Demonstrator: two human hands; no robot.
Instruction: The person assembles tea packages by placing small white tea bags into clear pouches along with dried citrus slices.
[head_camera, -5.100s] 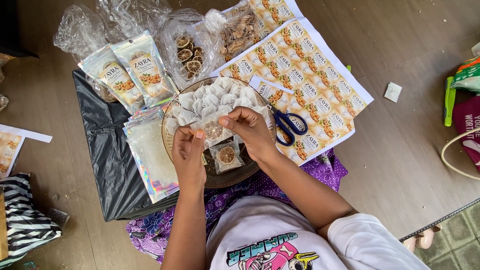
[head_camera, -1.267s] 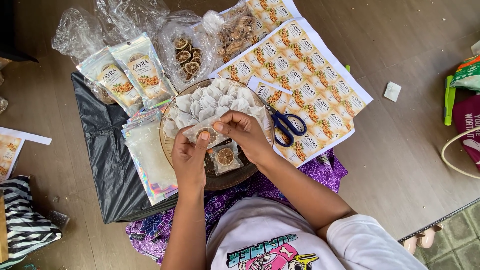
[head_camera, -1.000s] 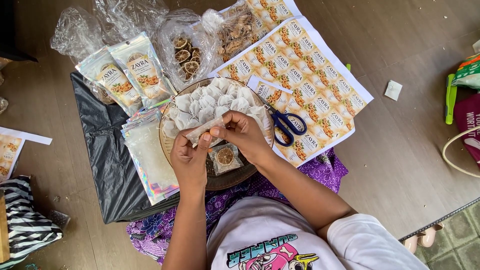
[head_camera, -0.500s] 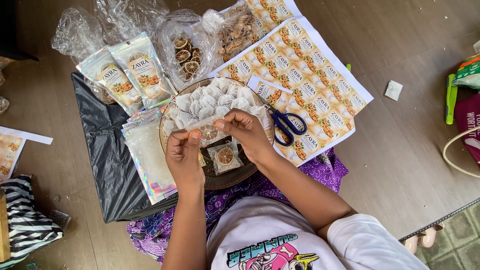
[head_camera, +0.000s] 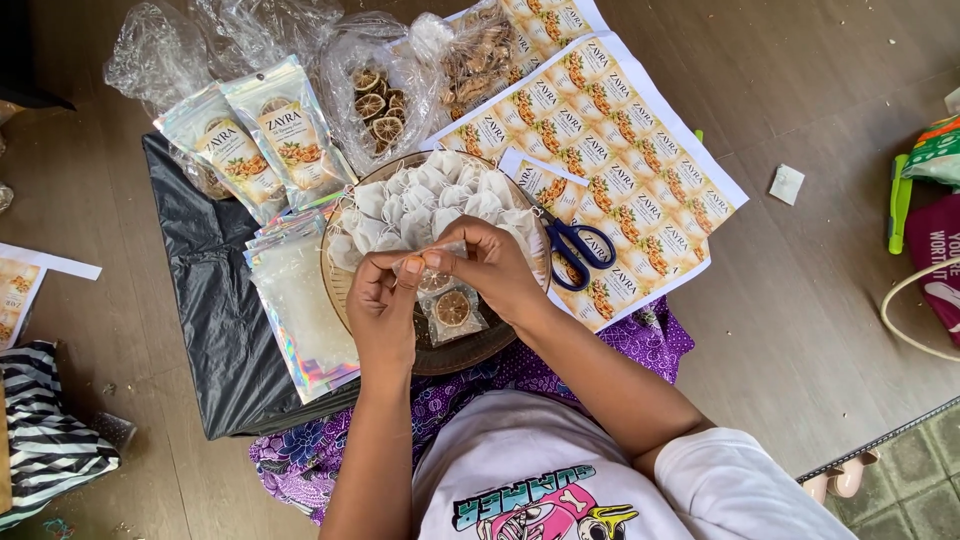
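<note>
Flanking scissors (head_camera: 578, 250), label sheets (head_camera: 620, 150), pouches (head_camera: 300, 310)

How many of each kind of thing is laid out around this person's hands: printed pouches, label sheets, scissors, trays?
Printed stand-up pouches: 2
Large label sheets: 2
Blue-handled scissors: 1
Round woven tray: 1
Small clear packet with a dried citrus slice on the tray: 1
Small clear packet pinched by left hand and right hand: 1
Total: 8
</note>
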